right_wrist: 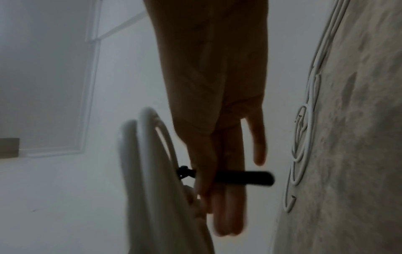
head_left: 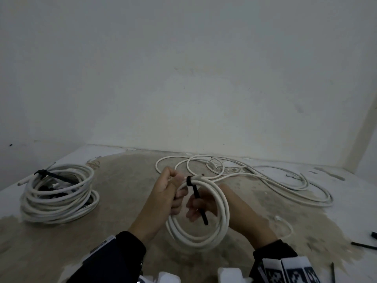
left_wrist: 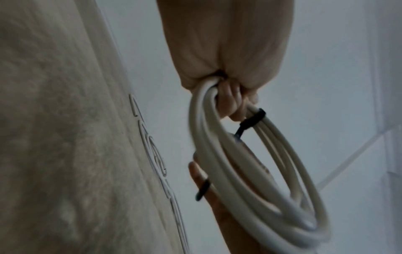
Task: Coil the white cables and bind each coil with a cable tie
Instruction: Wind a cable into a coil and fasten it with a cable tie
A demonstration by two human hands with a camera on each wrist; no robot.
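My left hand [head_left: 169, 188] grips the top of a white cable coil [head_left: 224, 205] held upright above the floor. A black cable tie [head_left: 188, 180] is looped round the coil just right of that grip. Its tail [head_left: 201, 205] runs down inside the ring, where my right hand [head_left: 201, 209] pinches it between thumb and fingers. The left wrist view shows the left hand's fingers [left_wrist: 228, 96] curled round the coil [left_wrist: 228, 171] beside the cable tie [left_wrist: 253, 118]. In the right wrist view the right hand [right_wrist: 217, 137] holds the tie's tail [right_wrist: 250, 177] next to the coil [right_wrist: 139, 154].
A loose white cable [head_left: 285, 193] sprawls over the floor behind and to the right of the hands. A stack of bound coils [head_left: 59, 193] with a black tie [head_left: 53, 176] lies at left. Spare black ties [head_left: 365, 245] lie at the right edge. A wall stands close behind.
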